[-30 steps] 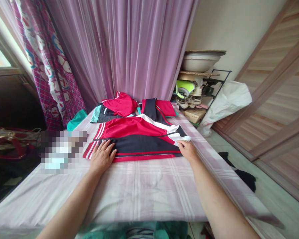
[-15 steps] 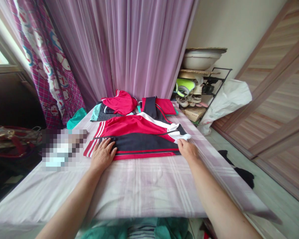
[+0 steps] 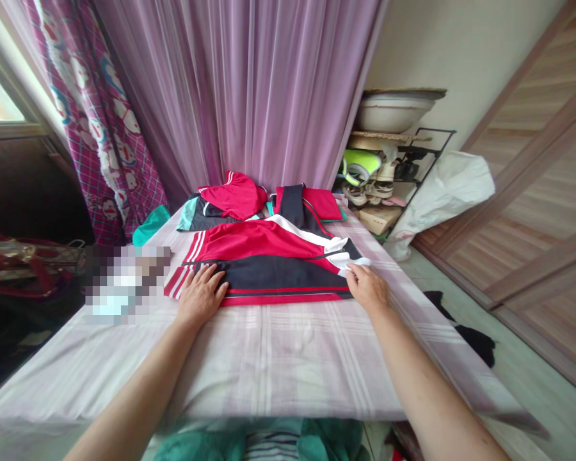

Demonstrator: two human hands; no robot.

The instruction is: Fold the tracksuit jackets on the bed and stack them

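Observation:
A red, navy and white sports jacket (image 3: 269, 266) lies folded flat on a bed covered with a pale lilac checked sheet (image 3: 278, 358). My left hand (image 3: 200, 296) rests palm down, fingers spread, on the jacket's near left corner. At the jacket's right end my right hand (image 3: 367, 288) has its fingers curled against the white collar edge (image 3: 358, 261). Behind the jacket lie more red and navy garments (image 3: 235, 198), (image 3: 307, 205) and a teal one (image 3: 192, 218).
A purple curtain (image 3: 269, 89) hangs behind the bed, a patterned pink one (image 3: 91, 128) at left. A shoe rack (image 3: 388, 173) with a basin (image 3: 393, 112) on top, a white bag (image 3: 446, 192) and dark cloth on the floor (image 3: 465, 336) are at right. A bag (image 3: 24, 269) sits left.
Both hands stay on the jacket with almost no shift. The view has drifted slightly to the left, so everything sits a little further right.

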